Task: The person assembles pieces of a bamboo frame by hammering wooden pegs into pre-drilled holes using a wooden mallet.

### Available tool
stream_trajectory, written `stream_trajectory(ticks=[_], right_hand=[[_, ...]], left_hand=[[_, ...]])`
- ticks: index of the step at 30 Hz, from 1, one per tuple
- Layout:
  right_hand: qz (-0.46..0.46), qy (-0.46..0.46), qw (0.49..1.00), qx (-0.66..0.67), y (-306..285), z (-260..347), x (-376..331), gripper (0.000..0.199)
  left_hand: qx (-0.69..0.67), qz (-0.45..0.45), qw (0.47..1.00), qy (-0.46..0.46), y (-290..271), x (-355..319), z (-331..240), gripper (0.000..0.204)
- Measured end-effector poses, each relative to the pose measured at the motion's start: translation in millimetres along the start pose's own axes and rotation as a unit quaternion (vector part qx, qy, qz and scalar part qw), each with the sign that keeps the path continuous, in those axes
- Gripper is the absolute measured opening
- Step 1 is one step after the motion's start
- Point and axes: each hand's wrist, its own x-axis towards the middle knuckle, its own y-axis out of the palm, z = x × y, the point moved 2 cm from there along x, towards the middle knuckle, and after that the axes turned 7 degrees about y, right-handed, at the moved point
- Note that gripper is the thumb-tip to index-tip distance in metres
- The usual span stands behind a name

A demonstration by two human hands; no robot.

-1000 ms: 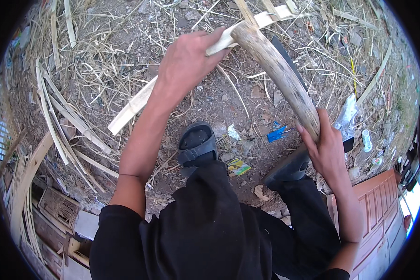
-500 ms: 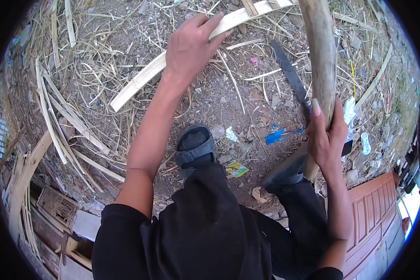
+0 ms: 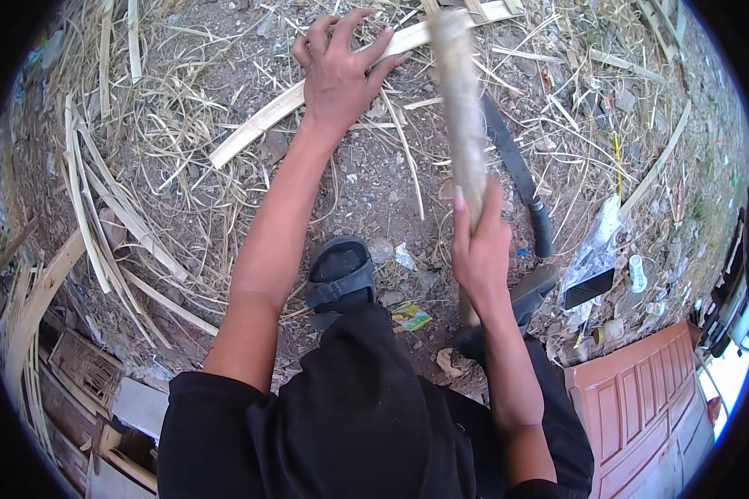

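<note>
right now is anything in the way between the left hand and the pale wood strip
Nothing visible: the left hand is directly over the pale wood strip. Farther right, the wooden stick in the right hand crosses in front of the strip.

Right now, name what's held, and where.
The right hand grips the wooden stick toward its near end; the left hand lies over the pale strip, its grip unclear.

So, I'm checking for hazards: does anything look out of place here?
Yes: an exposed knife lies loose on the dirt right of the right hand, seemingly easy to step on; a dark phone-like slab looks misplaced among crumpled plastic.
</note>
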Motion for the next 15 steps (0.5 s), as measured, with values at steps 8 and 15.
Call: stream_trajectory(ticks=[8,15], right_hand=[[-0.004,-0.030,0.987,0.156,-7.0,23.9,2.5,0.036],[0.077,0.065,0.994,0.032,2.5,26.8,6.6,0.035]], left_hand=[[0.044,0.045,0.998,0.005,-5.5,-5.9,-1.3,0.044],[0.048,0.043,0.998,0.004,-2.4,-0.9,0.9,0.054]])
